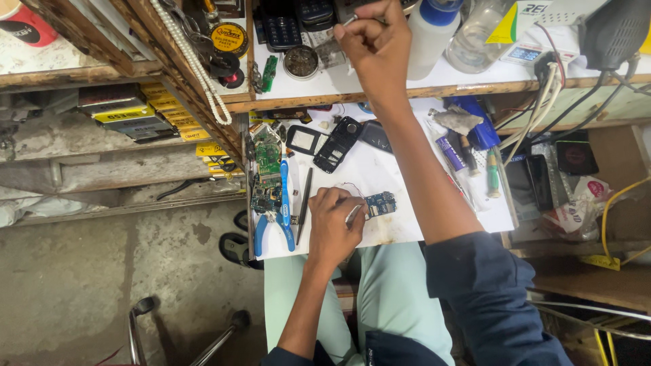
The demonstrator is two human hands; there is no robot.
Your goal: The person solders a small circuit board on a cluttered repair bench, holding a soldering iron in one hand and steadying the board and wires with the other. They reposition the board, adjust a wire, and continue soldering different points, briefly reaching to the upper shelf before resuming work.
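down on the white work surface (400, 179), your left hand (333, 227) rests near the front edge, fingers curled around metal tweezers (353, 215) whose tip sits just beside a small blue circuit board (380, 203). thin wires loop up from that board toward the middle of the surface. your right hand (375, 42) is stretched up to the shelf (380, 93) above, closed in a pinch on a slim metal tool (350, 20); what the tool's tip touches you cannot tell. along the left edge of the surface lie blue-handled pliers (281, 217), a green circuit board (267, 161) and a dark slim tool (305, 196). toward the back edge sits a black phone housing (339, 144) beside an empty black frame (305, 140). on the shelf stand a round solder paste tin (228, 39) and a white bottle with a blue cap (434, 30).
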